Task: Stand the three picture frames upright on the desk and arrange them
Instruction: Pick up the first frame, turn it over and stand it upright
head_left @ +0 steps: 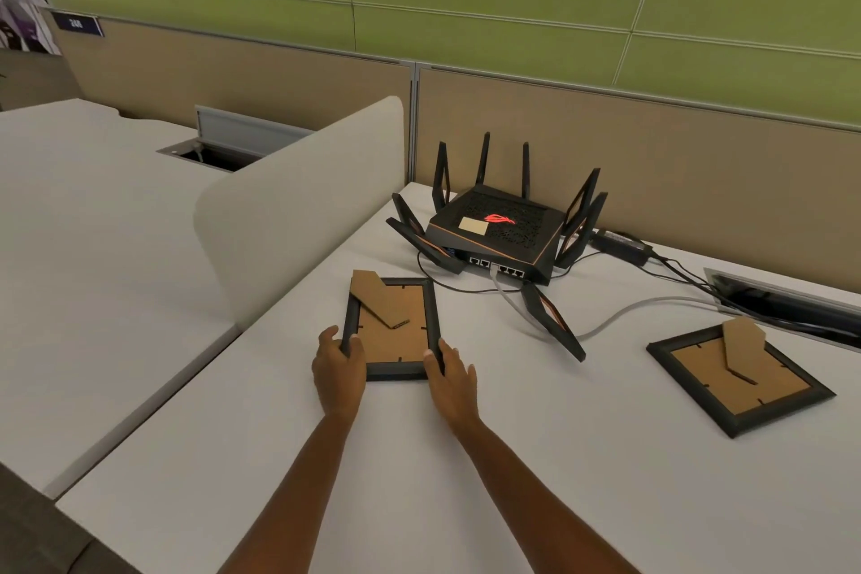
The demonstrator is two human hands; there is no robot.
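Note:
A black picture frame lies face down on the white desk, its brown cardboard back and folded-out stand facing up. My left hand grips its near left corner and my right hand grips its near right corner. A second black frame lies face down to the right, also with its stand on top, untouched. I see only two frames.
A black router with several antennas sits just behind the held frame, with cables trailing right to a power brick and a desk cable slot. A cream divider panel stands to the left.

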